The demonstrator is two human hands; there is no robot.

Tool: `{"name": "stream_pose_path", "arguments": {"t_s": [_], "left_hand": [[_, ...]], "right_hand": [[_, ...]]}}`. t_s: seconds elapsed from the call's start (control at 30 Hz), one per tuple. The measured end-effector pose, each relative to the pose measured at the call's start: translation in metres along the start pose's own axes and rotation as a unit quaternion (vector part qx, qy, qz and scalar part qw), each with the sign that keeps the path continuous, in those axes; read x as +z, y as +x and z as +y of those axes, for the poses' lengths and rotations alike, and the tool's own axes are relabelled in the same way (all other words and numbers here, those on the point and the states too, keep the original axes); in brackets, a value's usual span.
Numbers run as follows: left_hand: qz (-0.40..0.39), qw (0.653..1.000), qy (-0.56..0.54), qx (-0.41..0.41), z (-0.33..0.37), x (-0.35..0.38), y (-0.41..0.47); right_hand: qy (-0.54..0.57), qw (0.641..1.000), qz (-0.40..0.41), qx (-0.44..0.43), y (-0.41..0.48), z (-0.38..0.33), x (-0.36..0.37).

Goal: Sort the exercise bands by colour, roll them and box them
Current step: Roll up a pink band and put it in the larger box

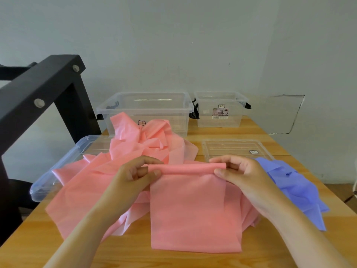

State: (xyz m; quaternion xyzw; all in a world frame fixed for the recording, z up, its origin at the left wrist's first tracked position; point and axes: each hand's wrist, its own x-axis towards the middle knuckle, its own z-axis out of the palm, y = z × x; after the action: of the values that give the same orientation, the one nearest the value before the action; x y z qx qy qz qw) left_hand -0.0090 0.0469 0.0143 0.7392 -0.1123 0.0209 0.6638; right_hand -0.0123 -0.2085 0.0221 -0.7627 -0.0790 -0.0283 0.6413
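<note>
Head view, fingers: the thumb and fingertips of the left hand [139, 176] pinch one end of a thin roll. Those of the right hand [238, 171] pinch the other end, and both sets curl close round it.
Roll: only the first turns are made, at the far end of the pink band [193, 209]; the rest of the strip lies flat toward the person.
Risk at the grip: the film looks thin and slick. Uneven turning by one hand would likely skew the roll into a cone, and a slack pinch would let it spring open.
Under the strip: it rests on the loose pink heap [143, 146], so a stray fold could be wound in or the heap dragged along.
Blue bands [297, 188]: they lie crumpled just beside the right wrist, and a forearm sweep could mix the colours. I cannot tell whether they touch the pink.
Boxes: the large box [146, 111] and small box [220, 113] stand open at the far side of the table [251, 130]. Reaching over the heap may loosen a finished roll.
Left lid [56, 176]: it sits at the table's edge, partly under the heap, and a tug could push it off.
</note>
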Motion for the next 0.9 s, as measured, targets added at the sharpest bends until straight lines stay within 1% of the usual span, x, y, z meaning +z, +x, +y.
{"name": "stream_pose_path", "arguments": {"t_s": [0.1,0.2,0.33,0.47,0.63,0.83,0.9], "left_hand": [[0.001,1.000,0.001,0.007,0.0007,0.0004,0.0001],[0.011,1.000,-0.006,0.018,0.0013,0.0008,0.0001],[0.030,0.999,-0.010,0.031,0.0005,0.0021,0.0007],[0.038,0.997,0.035,0.054,-0.0026,0.0003,0.0023],[0.049,0.998,0.023,0.043,-0.0009,0.0000,0.0017],[0.040,0.999,0.015,0.024,0.0004,0.0007,0.0017],[0.039,0.999,0.009,0.022,-0.0001,0.0003,0.0024]], "right_hand": [[0.003,1.000,0.004,0.008,0.0005,0.0005,-0.0001],[-0.002,1.000,-0.008,0.018,0.0007,0.0009,0.0004],[0.023,0.999,-0.018,0.028,0.0012,0.0016,0.0013],[0.026,0.999,-0.019,0.015,0.0017,0.0020,0.0012],[0.024,1.000,-0.006,0.005,0.0028,0.0030,0.0013],[0.034,0.999,-0.006,-0.017,0.0018,0.0013,0.0015],[0.019,0.999,-0.002,-0.029,0.0010,0.0010,0.0021]]}}
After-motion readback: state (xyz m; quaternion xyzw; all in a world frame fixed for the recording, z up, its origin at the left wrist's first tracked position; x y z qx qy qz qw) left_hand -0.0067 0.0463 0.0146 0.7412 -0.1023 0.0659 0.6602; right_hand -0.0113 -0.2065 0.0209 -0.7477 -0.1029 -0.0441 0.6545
